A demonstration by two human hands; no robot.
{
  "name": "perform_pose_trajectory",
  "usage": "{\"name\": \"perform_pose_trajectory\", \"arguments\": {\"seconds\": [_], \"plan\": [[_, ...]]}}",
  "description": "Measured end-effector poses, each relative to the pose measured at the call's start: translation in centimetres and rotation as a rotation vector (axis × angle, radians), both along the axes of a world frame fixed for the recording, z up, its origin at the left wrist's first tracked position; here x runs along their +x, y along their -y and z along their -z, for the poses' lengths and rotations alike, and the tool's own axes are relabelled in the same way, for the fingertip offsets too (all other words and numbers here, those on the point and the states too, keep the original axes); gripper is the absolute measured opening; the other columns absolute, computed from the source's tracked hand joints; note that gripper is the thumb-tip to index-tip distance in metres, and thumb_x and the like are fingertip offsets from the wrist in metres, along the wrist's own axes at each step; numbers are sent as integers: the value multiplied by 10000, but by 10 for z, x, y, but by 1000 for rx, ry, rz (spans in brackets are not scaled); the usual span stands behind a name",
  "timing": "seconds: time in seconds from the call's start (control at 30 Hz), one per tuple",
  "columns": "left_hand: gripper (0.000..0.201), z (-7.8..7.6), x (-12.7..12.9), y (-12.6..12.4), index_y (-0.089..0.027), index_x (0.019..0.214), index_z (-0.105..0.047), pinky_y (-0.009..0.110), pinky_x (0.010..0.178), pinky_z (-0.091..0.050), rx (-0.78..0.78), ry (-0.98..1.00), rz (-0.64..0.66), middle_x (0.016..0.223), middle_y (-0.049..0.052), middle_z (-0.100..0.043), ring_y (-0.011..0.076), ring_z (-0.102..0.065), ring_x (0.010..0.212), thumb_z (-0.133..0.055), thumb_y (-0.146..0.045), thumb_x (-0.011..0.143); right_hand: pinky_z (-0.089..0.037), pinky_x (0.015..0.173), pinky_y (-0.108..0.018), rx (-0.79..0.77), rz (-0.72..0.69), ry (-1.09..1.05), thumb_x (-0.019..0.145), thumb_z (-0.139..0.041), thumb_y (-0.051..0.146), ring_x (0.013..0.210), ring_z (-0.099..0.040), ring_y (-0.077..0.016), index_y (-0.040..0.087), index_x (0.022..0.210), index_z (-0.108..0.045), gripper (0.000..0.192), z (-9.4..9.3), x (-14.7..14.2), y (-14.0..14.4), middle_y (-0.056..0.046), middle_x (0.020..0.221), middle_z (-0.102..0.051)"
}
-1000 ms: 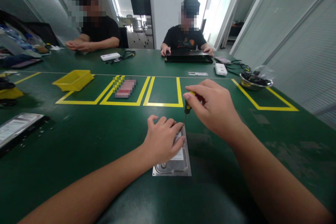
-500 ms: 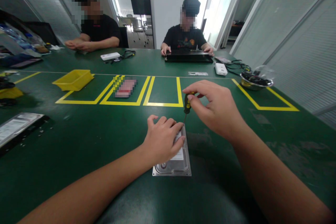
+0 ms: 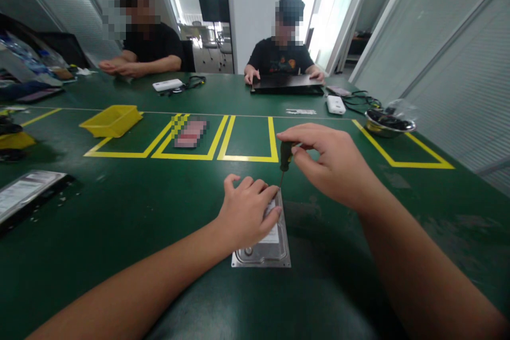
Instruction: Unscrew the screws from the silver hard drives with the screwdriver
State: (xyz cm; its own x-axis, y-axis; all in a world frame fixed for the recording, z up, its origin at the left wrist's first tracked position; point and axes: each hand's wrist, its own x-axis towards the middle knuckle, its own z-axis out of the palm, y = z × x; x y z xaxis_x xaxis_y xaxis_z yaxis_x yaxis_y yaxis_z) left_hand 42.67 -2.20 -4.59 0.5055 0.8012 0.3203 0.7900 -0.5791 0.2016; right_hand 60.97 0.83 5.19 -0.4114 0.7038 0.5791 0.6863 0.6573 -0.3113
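A silver hard drive (image 3: 263,255) with a white label lies flat on the green table in front of me. My left hand (image 3: 247,210) rests over it, gripping it by its sides, and hides much of its far and left parts. A small screwdriver (image 3: 286,156) with a dark green handle stands nearly upright, its tip at the drive's far right corner. The thumb and fingers of my right hand (image 3: 329,162) are around the handle's top. Whether a screw sits under the tip cannot be seen.
Another hard drive (image 3: 26,196) lies at the left, small screws beside it. Yellow tape frames hold a yellow bin (image 3: 112,121) and a pinkish blurred object (image 3: 191,133). A metal bowl (image 3: 390,125) stands at the right. Across the table, one person holds a black panel (image 3: 287,84); another sits left.
My right thumb and fingers have shifted slightly on the screwdriver's handle, which shows a different side. The far person's black panel has tilted a little. My left hand and the drive stay put.
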Motion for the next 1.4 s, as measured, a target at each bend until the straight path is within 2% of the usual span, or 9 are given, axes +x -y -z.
{"name": "perform_pose_trajectory", "arguments": {"seconds": [0.2,0.4,0.6,0.83,1.07,1.4], "plan": [[341,1,0,0,-274,1197,-636,585,950,-237,10,-2,-5,1070,56,-685,298,-563,1012,-533,-436,915,-497,816,-345,-46,35,100,885,-526,151,903,-618,-220,123,1241,-686,391,-5,5,1,-102,983,-660],[337,0,0,0,-274,1194,-634,588,945,-237,3,-4,-4,1065,52,-684,298,-562,1011,-529,-436,918,-431,735,-315,-31,46,152,937,-514,225,821,-589,-199,116,1187,-706,334,-7,0,4,-76,882,-645],[341,0,0,0,-276,1202,-632,586,947,-242,3,-5,-2,1068,53,-684,300,-564,1015,-532,-433,916,-395,702,-304,-4,135,197,941,-524,246,756,-573,-182,126,1133,-723,302,-7,-3,4,-61,836,-652],[337,0,0,0,-279,1200,-631,591,950,-238,5,-5,0,1071,54,-686,298,-562,1012,-527,-432,918,-398,699,-314,36,219,225,959,-518,275,769,-592,-196,107,1093,-736,306,-5,-4,4,-82,833,-663],[339,0,1,1,-265,1193,-636,590,953,-244,10,6,-5,1063,54,-693,298,-568,1005,-540,-422,909,-422,702,-315,80,222,203,949,-554,320,788,-585,-197,142,1031,-747,275,-2,-3,3,-78,858,-629],[347,1,0,1,-249,1194,-629,598,958,-234,9,18,-6,1078,61,-703,303,-574,1003,-536,-426,911,-470,734,-319,112,193,139,909,-518,197,782,-601,-190,113,1110,-722,299,-1,-2,2,-102,960,-668]]}}
